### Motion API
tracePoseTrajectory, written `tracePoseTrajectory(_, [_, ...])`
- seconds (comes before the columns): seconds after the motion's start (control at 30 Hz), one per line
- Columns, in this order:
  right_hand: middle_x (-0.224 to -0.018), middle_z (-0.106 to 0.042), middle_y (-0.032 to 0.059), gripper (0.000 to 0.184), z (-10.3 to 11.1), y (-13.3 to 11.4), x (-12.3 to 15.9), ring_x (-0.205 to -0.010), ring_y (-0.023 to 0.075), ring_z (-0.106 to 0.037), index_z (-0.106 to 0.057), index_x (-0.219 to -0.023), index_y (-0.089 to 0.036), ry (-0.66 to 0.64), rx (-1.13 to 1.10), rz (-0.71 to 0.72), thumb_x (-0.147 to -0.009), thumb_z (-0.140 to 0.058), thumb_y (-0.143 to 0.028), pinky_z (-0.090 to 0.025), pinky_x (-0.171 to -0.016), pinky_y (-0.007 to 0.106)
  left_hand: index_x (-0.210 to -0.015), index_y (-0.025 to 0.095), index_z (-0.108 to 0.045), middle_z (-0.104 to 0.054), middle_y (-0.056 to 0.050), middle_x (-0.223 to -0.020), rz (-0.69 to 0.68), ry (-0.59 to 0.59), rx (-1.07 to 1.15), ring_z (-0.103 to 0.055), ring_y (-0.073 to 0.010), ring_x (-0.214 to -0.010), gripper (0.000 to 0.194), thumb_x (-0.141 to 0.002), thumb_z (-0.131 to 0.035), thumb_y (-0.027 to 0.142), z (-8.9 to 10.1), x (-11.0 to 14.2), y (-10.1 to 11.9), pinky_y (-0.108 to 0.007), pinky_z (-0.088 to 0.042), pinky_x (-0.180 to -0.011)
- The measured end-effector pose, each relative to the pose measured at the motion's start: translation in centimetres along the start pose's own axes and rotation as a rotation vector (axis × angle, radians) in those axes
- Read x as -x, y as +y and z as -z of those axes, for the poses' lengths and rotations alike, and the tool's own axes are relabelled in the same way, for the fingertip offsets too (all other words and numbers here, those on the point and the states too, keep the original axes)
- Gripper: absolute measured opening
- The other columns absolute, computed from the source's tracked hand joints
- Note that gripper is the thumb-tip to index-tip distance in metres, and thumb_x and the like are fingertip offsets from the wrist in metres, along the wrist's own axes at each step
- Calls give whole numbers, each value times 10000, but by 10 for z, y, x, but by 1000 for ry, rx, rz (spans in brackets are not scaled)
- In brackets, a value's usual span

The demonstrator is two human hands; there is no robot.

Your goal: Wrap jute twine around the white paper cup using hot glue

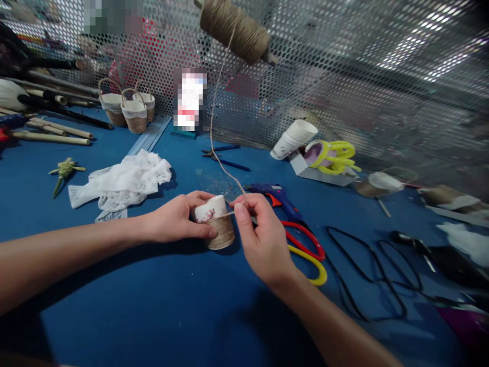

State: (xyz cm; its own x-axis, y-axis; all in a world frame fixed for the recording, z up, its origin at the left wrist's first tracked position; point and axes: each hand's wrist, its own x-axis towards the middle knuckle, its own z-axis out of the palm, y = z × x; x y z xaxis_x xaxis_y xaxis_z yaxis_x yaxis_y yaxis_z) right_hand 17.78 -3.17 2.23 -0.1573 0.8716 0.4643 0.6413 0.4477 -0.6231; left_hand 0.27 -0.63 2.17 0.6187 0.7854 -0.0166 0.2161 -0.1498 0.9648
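Note:
My left hand [173, 220] is wrapped round a small white paper cup [214, 210] lying on its side above the blue table [153, 306]. Brown twine covers the cup's wider end. My right hand [260, 234] pinches the twine strand [216, 117] right beside the cup. The strand climbs to a big spool of jute twine [237, 29] mounted high on the perforated metal screen.
A blue glue gun [277, 196] and red-and-yellow scissors [309, 255] lie just right of my hands. White lace fabric [122, 181] sits to the left, three finished little baskets [128, 109] at the back left, stacked paper cups [294, 137] and black cords [367, 270] to the right.

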Motion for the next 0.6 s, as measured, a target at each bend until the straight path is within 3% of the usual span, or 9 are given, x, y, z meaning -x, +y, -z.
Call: tracePoseTrajectory(0.6, [-720,-545,35,151,-5,2,1,-666,161,-510,-440,-784,-205,-121,-27,-167,-865,-375,-316,-405,-566,298,-913,147,-627,-449,-77,-1245,-101,-13,-34,-452,-213,-1140,219,-698,-642,187,1,3,1,-321,-381,-951])
